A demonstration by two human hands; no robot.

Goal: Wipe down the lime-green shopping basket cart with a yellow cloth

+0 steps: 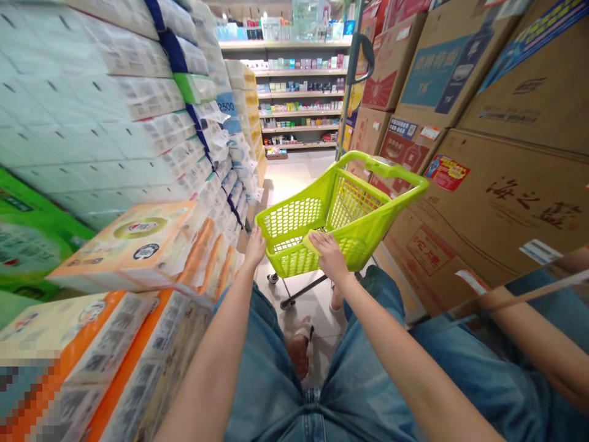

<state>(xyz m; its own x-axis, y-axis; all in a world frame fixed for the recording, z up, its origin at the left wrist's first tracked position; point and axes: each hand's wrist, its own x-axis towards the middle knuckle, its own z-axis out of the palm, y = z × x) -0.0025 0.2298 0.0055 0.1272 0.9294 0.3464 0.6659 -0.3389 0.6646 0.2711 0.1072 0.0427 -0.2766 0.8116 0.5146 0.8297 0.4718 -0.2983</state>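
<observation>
A lime-green plastic shopping cart (304, 218) stands in the aisle before my knees, its handle at the far right end. My left hand (255, 248) grips the near left corner of its rim, fingers curled over the edge. With my right hand (330, 255) I press a yellow cloth (311, 243) against the near rim of the basket. The cloth is partly hidden under my fingers. Through the mesh the inside of the basket shows nothing lying in it.
Stacked tissue packs (133, 227) rise close on my left. Large cardboard boxes (515, 196) line the right side. A grey pole with a loop handle (361, 58) stands behind the cart. Shelves of small goods (299, 89) close the far end. A reflective panel (529, 307) is at lower right.
</observation>
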